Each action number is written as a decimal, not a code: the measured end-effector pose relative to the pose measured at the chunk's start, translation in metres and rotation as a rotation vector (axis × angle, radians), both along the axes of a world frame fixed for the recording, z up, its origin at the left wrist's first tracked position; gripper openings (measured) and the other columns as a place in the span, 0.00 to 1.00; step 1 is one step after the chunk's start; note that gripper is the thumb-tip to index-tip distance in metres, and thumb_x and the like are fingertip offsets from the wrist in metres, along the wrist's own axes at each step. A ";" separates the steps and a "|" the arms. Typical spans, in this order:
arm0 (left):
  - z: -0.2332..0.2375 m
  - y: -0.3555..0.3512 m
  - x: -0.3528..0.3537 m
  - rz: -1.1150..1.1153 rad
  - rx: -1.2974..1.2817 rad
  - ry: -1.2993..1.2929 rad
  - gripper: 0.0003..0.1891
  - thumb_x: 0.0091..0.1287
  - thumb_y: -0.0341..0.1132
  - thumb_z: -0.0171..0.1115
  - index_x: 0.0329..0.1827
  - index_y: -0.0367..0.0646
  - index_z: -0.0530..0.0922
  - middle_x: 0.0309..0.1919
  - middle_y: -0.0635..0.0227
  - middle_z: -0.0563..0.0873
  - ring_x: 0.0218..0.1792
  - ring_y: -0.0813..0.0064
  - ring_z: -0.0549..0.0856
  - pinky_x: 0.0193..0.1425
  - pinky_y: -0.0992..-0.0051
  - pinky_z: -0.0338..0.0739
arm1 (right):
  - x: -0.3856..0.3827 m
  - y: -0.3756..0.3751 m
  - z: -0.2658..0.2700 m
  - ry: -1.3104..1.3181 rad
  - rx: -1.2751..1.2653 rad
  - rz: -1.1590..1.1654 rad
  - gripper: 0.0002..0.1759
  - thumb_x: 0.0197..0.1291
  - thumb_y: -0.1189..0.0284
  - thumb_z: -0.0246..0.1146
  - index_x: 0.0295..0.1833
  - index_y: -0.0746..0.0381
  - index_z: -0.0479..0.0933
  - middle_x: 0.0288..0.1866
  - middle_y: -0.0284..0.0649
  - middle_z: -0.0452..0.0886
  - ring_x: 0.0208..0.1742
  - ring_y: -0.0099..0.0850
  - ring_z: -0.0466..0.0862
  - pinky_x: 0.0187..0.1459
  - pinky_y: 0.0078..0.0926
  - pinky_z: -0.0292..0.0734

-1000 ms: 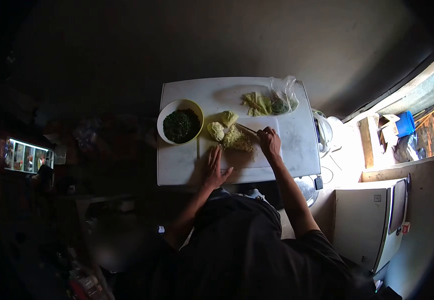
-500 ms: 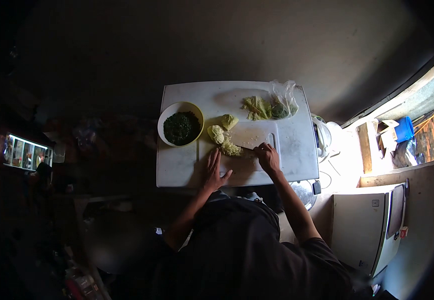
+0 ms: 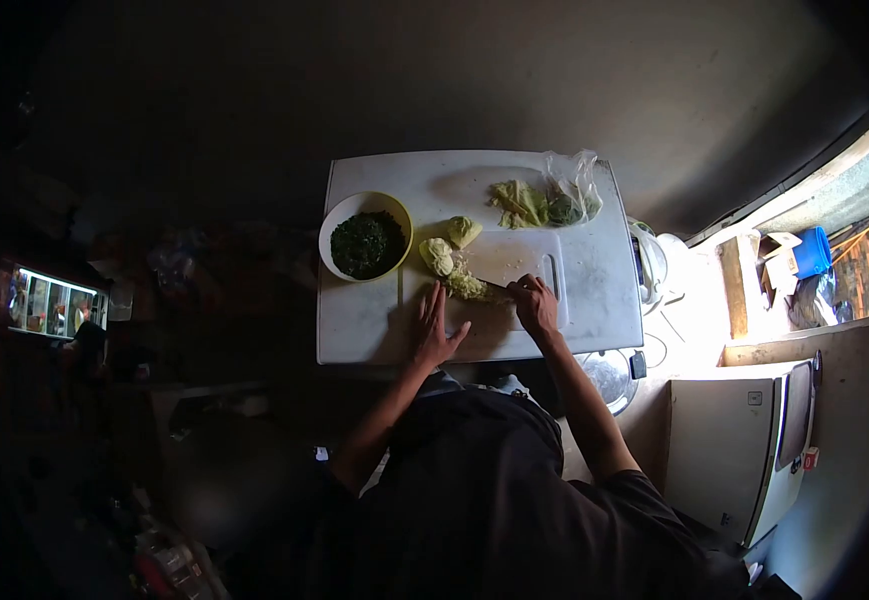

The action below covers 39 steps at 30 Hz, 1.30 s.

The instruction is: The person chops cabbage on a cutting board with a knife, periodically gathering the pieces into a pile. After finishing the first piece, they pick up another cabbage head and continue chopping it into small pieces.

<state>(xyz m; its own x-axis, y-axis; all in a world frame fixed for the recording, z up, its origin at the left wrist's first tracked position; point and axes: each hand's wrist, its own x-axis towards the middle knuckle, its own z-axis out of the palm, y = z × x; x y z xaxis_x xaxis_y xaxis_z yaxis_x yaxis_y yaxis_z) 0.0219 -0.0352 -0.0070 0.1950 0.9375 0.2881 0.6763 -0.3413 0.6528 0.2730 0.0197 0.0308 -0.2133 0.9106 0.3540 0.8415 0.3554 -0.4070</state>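
Observation:
My right hand point(image 3: 535, 308) is closed around the handle of a knife point(image 3: 495, 288), whose blade points left into a heap of finely chopped cabbage point(image 3: 467, 287). Flat beside that heap lies my left hand point(image 3: 435, 330), fingers stretched and thumb apart, fingertips close to the shreds. Two pale green cabbage pieces point(image 3: 437, 257) sit just beyond the heap. Underneath is a white cutting board point(image 3: 529, 248) with a few scattered shreds. On the left stands a yellow-rimmed bowl point(image 3: 333, 222) of dark green chopped leaves.
Loose cabbage leaves point(image 3: 516, 204) and a clear plastic bag point(image 3: 578, 183) with something green lie at the back right of the white table point(image 3: 602, 318). To the right are a white fridge point(image 3: 719, 440) and, past a bright opening, a blue bin point(image 3: 811, 253).
The table appears slightly higher in view. My right hand and the knife have shifted little against the chopped cabbage, and my left hand stays flat beside it.

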 end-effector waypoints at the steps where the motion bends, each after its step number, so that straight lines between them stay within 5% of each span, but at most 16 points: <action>1: 0.002 0.002 0.001 0.008 -0.014 0.011 0.49 0.69 0.55 0.64 0.82 0.30 0.52 0.82 0.44 0.56 0.80 0.40 0.57 0.82 0.48 0.53 | 0.001 -0.002 0.000 -0.011 0.008 0.014 0.12 0.58 0.76 0.63 0.42 0.51 0.88 0.40 0.36 0.83 0.44 0.40 0.83 0.42 0.39 0.80; 20: 0.014 -0.002 0.009 -0.183 -0.022 0.077 0.47 0.68 0.62 0.61 0.79 0.32 0.61 0.77 0.44 0.66 0.80 0.48 0.61 0.84 0.50 0.51 | 0.016 -0.033 0.025 0.054 -0.166 -0.135 0.06 0.65 0.67 0.65 0.43 0.52 0.87 0.40 0.36 0.84 0.44 0.39 0.86 0.43 0.40 0.81; 26: 0.004 -0.002 0.011 -0.133 0.002 -0.133 0.45 0.67 0.49 0.69 0.81 0.35 0.58 0.78 0.46 0.64 0.79 0.49 0.64 0.79 0.56 0.62 | 0.008 -0.045 0.013 0.052 -0.133 -0.265 0.09 0.65 0.62 0.67 0.45 0.52 0.89 0.40 0.36 0.85 0.41 0.40 0.87 0.40 0.38 0.82; 29: 0.017 -0.001 0.004 0.019 0.057 0.016 0.37 0.66 0.42 0.70 0.76 0.39 0.67 0.71 0.50 0.73 0.70 0.48 0.74 0.70 0.56 0.72 | -0.003 -0.051 0.009 0.070 -0.182 -0.293 0.09 0.64 0.63 0.67 0.45 0.53 0.88 0.41 0.38 0.85 0.42 0.41 0.87 0.42 0.39 0.82; 32: 0.014 0.005 -0.002 0.102 0.023 0.034 0.23 0.66 0.37 0.69 0.63 0.41 0.79 0.58 0.55 0.81 0.57 0.50 0.81 0.61 0.56 0.76 | -0.019 -0.056 0.004 0.131 -0.180 -0.266 0.05 0.63 0.67 0.66 0.40 0.54 0.85 0.40 0.40 0.81 0.43 0.44 0.86 0.42 0.44 0.81; 34: 0.014 0.010 -0.002 0.107 0.000 -0.012 0.12 0.67 0.33 0.69 0.50 0.40 0.84 0.49 0.58 0.85 0.51 0.52 0.83 0.57 0.58 0.77 | -0.026 -0.055 0.000 0.107 -0.188 -0.257 0.09 0.64 0.64 0.67 0.45 0.53 0.88 0.41 0.40 0.84 0.42 0.43 0.87 0.43 0.41 0.82; 39: 0.013 0.025 0.006 0.082 0.077 -0.087 0.08 0.66 0.29 0.68 0.46 0.39 0.85 0.43 0.59 0.87 0.48 0.53 0.84 0.55 0.59 0.77 | -0.036 -0.042 0.007 0.117 -0.144 -0.206 0.08 0.64 0.64 0.67 0.43 0.54 0.88 0.40 0.39 0.84 0.41 0.43 0.86 0.41 0.41 0.81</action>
<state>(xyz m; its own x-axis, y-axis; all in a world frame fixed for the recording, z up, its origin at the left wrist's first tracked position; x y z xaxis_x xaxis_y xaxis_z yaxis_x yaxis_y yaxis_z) 0.0281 -0.0098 0.0056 0.0894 0.9237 0.3725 0.6462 -0.3385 0.6841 0.2366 -0.0222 0.0380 0.0161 0.9733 0.2290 0.8344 0.1131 -0.5394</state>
